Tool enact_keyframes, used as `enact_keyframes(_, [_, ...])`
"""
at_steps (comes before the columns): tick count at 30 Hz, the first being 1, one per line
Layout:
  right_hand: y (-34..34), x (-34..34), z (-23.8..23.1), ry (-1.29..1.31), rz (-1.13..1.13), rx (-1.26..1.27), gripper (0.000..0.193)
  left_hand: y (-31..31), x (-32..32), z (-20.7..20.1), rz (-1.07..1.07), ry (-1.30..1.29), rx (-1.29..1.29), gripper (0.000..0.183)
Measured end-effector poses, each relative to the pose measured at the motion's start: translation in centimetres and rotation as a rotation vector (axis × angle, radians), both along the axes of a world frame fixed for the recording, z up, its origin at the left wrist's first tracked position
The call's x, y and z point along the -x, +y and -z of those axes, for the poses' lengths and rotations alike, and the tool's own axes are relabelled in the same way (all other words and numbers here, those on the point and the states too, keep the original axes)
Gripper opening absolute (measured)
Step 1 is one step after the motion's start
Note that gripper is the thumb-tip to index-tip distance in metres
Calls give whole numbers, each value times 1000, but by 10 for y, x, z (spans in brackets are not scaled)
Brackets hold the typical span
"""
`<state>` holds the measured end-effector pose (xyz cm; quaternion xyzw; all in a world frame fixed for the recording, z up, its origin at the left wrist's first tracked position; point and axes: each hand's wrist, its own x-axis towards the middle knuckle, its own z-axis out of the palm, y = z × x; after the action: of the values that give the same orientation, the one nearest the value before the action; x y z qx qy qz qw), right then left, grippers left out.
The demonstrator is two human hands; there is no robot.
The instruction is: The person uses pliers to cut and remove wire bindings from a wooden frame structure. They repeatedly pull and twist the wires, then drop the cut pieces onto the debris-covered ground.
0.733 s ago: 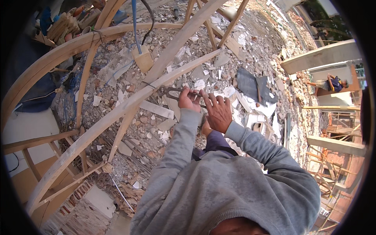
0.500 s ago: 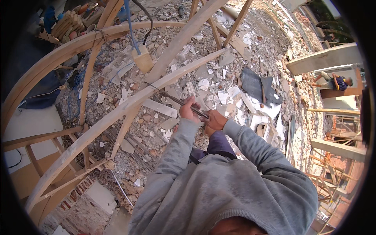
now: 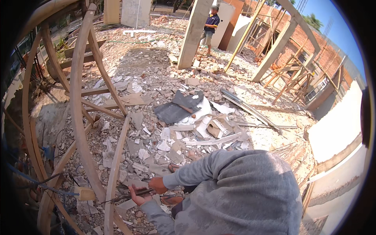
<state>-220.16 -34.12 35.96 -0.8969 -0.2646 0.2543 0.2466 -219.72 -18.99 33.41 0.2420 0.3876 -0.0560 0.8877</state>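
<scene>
At the lower middle, my right hand (image 3: 157, 185) is closed around a thin dark metal tool (image 3: 145, 191); its exact kind cannot be made out. My left hand (image 3: 139, 196) lies just below, palm up, fingers spread, with the tool passing across the palm. Left of my hands a long wooden strip (image 3: 114, 177) of a timber frame slants upward. Thin dark wire or rod (image 3: 116, 200) runs near it toward my hands. My sandalled feet (image 3: 171, 200) are partly hidden under my right arm.
Broken plaster and rubble cover the ground. A hammer (image 3: 185, 107) rests on a dark sheet (image 3: 178, 110); metal profiles (image 3: 250, 109) lie behind. Curved timber frames (image 3: 80, 102) stand at left, near a yellowish block (image 3: 85, 193). Another person (image 3: 212, 25) stands by a concrete post (image 3: 197, 35).
My view has swung up and to the right, so hands and timber appear lower left. My left hand has gone from fingers curled at the tool to palm up with fingers spread.
</scene>
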Motion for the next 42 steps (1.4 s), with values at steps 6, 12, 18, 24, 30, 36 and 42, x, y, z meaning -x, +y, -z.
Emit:
enact_keyframes(6, [-7, -11, 5, 772, 142, -338, 33, 26, -1, 39, -82, -343, 282, 24])
enact_keyframes(12, [0, 9, -2, -326, 122, 64, 28, 0, -37, 24, -82, 280, -170, 30])
enact_keyframes(18, [-2, -4, 7, 898, 209, -286, 38, 2, 8, -6, -173, -40, 78, 27])
enact_keyframes(24, [-7, -14, -7, 415, -2, -106, 28, 13, -3, 25, -98, -475, 346, 22])
enact_keyframes(30, [-1, -3, -9, -500, 36, 118, 28, -1, -32, 26, -173, -195, 245, 23])
enact_keyframes(36, [-10, -34, -5, -289, -43, 72, 22, -7, -48, 13, -216, 20, 83, 38])
enact_keyframes(42, [-15, -51, -11, -369, -95, -85, 19, -8, -62, 25, -320, 117, -46, 54])
